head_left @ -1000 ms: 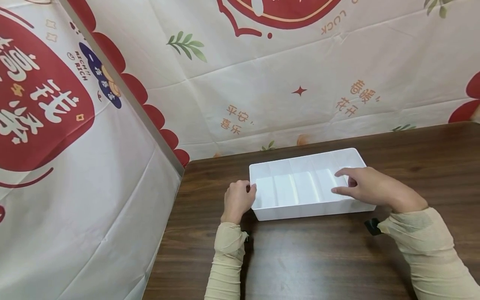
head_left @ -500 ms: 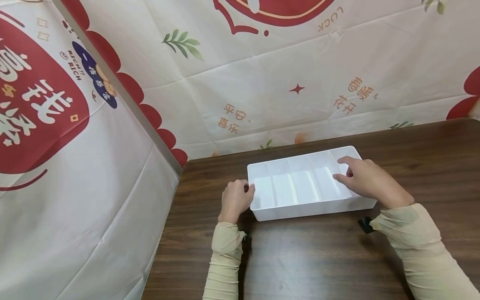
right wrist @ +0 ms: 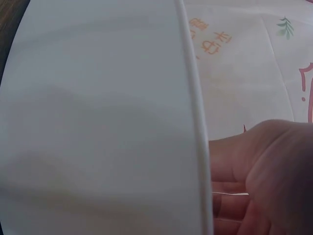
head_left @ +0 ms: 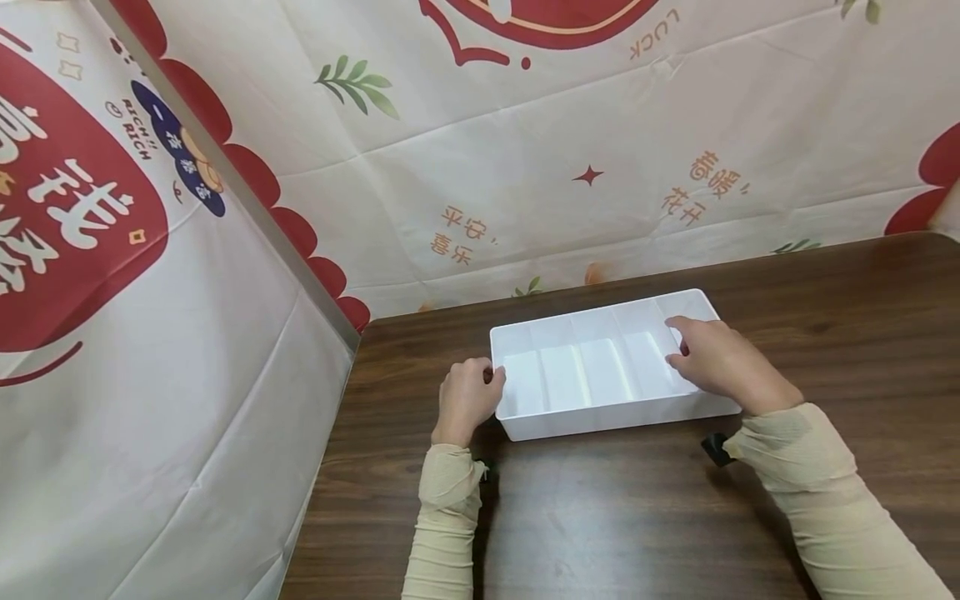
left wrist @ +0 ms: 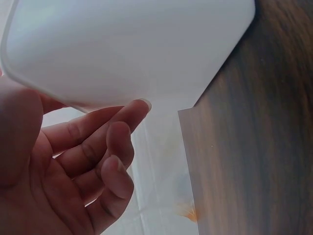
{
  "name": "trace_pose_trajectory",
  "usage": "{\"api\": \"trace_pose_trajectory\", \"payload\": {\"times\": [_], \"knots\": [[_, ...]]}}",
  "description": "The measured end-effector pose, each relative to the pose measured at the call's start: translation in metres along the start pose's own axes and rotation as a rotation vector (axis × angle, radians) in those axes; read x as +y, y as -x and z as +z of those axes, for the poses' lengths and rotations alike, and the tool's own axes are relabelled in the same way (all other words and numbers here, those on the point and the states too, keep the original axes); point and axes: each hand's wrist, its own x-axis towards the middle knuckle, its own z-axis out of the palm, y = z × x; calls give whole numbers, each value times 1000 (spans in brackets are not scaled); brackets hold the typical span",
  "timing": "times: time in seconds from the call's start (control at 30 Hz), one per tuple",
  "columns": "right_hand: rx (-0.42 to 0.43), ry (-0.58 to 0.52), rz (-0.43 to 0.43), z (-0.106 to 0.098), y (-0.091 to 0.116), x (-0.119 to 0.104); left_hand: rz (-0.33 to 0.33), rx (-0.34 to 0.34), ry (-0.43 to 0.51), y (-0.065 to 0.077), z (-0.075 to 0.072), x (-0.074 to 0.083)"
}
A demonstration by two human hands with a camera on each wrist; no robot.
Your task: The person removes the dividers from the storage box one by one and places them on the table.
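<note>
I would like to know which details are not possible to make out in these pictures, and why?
Right hand: in the right wrist view, the wall of the white tray hides its fingertips.
White tray: in the head view, its right end is partly behind the right hand.
Dark object by the right sleeve: head view; too small and dark to identify.
Red emblem: head view; cut off by the top edge.

Creased beige sleeves on both arms.

The left sleeve point(head_left: 442, 537) and right sleeve point(head_left: 832, 496) are pale yellow-beige, thin and close-fitting, with fine creases running around them. Each ends in a bunched, uneven cuff, the right one looking layered. Beside the right cuff sits a squarish black piece point(head_left: 717, 450); a smaller dark bit point(head_left: 487, 472) shows beside the left.
</note>
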Motion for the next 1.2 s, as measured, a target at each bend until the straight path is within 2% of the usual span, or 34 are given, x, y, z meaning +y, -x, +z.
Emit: {"api": "trace_pose_trajectory", "payload": {"times": [0.5,0.8,1.0,1.2], "knots": [[13,15,1,5,-2,1,-9,13,15,1,2,-1],[35,31,-24,5,-2,1,-9,16,-11,-1,4,2],[21,1,-38,6,-2,2,-26,11,12,-1,4,3],[35,16,-68,7,-3,2,-35,15,22,-1,4,3]]}}
